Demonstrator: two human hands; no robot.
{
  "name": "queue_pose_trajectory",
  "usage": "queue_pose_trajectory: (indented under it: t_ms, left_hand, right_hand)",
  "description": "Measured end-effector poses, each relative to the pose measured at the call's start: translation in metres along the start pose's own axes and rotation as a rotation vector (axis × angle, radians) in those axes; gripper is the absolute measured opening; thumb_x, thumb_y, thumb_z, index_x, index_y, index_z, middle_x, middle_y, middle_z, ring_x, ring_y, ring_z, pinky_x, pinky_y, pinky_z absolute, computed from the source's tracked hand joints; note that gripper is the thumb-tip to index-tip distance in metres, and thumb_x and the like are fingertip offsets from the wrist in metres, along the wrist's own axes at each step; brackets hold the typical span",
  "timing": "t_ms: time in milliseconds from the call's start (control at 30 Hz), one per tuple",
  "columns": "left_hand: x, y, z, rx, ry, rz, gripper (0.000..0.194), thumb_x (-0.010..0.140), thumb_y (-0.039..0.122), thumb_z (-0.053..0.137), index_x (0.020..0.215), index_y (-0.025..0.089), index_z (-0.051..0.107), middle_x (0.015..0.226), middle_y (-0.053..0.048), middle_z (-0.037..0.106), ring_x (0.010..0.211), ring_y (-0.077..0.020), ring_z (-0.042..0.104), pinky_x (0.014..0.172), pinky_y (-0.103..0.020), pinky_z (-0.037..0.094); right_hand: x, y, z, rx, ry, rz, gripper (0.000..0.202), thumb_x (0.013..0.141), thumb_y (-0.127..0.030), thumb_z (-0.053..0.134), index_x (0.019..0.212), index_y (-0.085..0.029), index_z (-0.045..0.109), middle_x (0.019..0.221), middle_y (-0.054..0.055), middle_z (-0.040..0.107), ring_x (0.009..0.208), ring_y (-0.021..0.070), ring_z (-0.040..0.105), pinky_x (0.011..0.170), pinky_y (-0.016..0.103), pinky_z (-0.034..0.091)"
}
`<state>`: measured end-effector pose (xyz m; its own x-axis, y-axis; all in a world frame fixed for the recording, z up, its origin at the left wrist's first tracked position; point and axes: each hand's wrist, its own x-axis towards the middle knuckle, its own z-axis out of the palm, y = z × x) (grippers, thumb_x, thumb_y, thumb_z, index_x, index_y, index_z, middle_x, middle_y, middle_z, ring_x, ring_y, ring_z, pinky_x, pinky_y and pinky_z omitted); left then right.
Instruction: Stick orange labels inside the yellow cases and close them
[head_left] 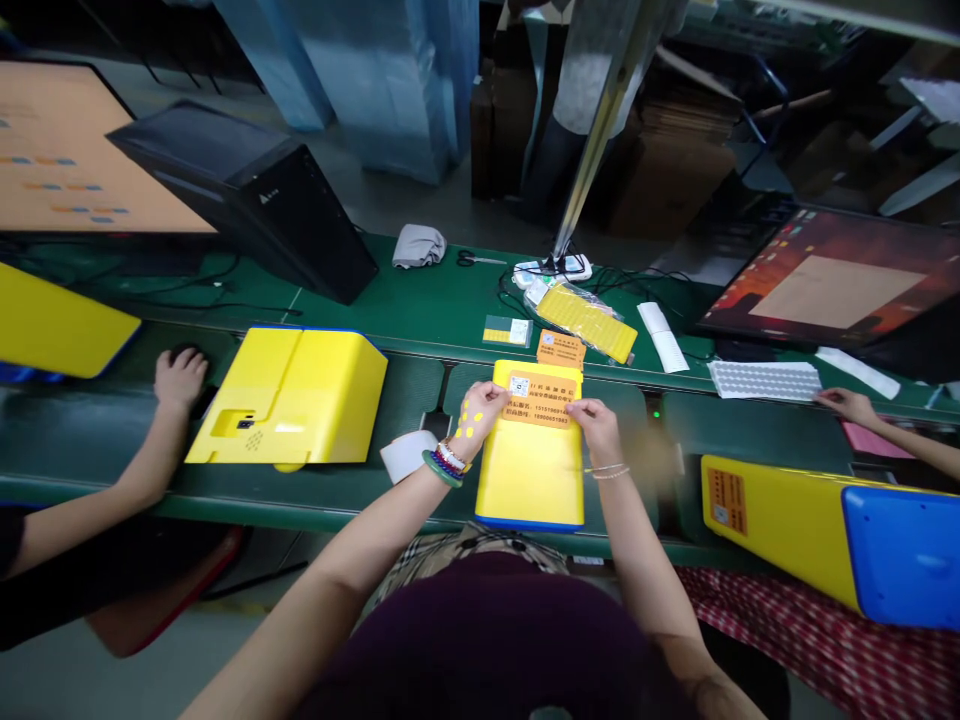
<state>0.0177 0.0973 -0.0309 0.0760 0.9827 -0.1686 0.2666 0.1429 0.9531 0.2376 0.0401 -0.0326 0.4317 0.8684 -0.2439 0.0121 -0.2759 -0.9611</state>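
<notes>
An orange label (546,399) with printed text and a square code lies against the upper face of a yellow box (530,480) with a blue lower edge. My left hand (480,412) pinches the label's left edge; several yellow dots show on the back of this hand, and bracelets circle the wrist. At the label's right edge, the fingers of my right hand (598,430) are closed on its corner. Just beyond the box lie more orange labels (561,348). A white sheet (409,455) is beside my left wrist.
Left: a larger yellow box (300,395), a black computer case (255,190) and another person's hand (181,376). Behind: scissors (480,259), bagged yellow strips (585,318). Right: a yellow-and-blue box (787,520), a monitor (840,285) and another person's hand (844,403).
</notes>
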Motion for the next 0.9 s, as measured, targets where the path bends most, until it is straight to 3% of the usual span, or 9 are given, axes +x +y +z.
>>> queue_pose_trajectory:
  t_ms: [567, 900]
  left_hand:
    - [0.0061, -0.0047, 0.0015, 0.098, 0.025, 0.067, 0.02, 0.077, 0.034, 0.061, 0.062, 0.02, 0.061, 0.071, -0.002, 0.061, 0.08, -0.02, 0.053, 0.075, -0.032, 0.04]
    - [0.0036, -0.0031, 0.0012, 0.137, 0.035, 0.099, 0.021, 0.079, 0.033, 0.061, 0.062, 0.021, 0.06, 0.071, -0.002, 0.059, 0.081, -0.0205, 0.054, 0.078, -0.033, 0.04]
  right_hand:
    - [0.0095, -0.0032, 0.0034, -0.108, 0.011, -0.051, 0.025, 0.059, -0.044, 0.076, 0.064, -0.02, 0.071, 0.071, 0.001, 0.056, 0.072, 0.0182, 0.052, 0.072, 0.034, 0.043]
    - [0.0095, 0.0052, 0.0041, -0.206, 0.034, -0.13, 0.025, 0.067, -0.045, 0.071, 0.068, -0.02, 0.071, 0.071, 0.001, 0.054, 0.072, 0.0176, 0.049, 0.071, 0.033, 0.04]
